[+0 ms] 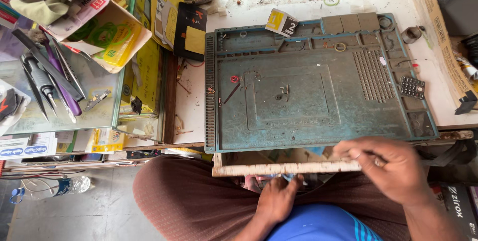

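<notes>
My right hand [386,166] grips the front edge of a pulled-out wooden drawer [279,168] under the desk, fingers curled over its worn pale rim. Just below the drawer front, over my lap, my left hand [276,198] has its fingers closed around something small and bluish that I cannot make out. Above both hands, a dirty teal repair mat [318,121] with moulded compartments covers the desk. On the mat lie a small red ring [234,78], a thin dark stick [231,93] and a tiny metal piece [285,90].
A small dark keypad [412,86] lies at the mat's right side, and a yellow-and-black box [282,22] at its top edge. At left, a glass shelf holds tweezers and tools [45,79], beside cardboard packets [107,32]. A water bottle [55,187] lies on the floor.
</notes>
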Demonstrator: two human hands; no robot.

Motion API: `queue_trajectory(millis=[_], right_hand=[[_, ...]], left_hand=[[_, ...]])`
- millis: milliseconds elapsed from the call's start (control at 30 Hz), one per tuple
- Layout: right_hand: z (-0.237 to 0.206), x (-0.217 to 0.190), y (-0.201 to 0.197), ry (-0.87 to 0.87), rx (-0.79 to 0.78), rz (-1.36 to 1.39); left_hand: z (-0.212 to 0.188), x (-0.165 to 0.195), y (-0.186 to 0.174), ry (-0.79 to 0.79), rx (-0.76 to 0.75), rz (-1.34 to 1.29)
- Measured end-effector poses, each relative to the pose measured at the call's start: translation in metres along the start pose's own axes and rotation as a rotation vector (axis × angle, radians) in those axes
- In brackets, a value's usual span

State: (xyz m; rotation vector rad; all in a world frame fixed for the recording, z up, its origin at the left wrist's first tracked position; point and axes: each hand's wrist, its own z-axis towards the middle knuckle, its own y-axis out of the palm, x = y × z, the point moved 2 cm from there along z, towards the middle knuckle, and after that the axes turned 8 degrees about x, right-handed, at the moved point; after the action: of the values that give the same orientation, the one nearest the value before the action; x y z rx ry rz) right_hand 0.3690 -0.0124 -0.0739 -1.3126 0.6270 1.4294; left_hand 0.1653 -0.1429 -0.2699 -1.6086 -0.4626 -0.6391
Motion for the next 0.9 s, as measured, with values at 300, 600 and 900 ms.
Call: queue_trajectory(millis=[300, 600, 900], right_hand=[[0.012, -0.02, 0.033, -0.187, -0.28, -0.621], [0.07, -0.062, 0.048, -0.336, -0.274, -0.685], [0.151, -0.078, 0.103, -0.297, -0.368, -0.881]], left_hand=[[-0.025, 0.071, -0.134, -0.341, -0.177, -0.223], [-0.004, 0.094, -0.235, 0.024, -0.03, -0.238], [0.025, 0.088, -0.213, 0.34, -0.012, -0.485]])
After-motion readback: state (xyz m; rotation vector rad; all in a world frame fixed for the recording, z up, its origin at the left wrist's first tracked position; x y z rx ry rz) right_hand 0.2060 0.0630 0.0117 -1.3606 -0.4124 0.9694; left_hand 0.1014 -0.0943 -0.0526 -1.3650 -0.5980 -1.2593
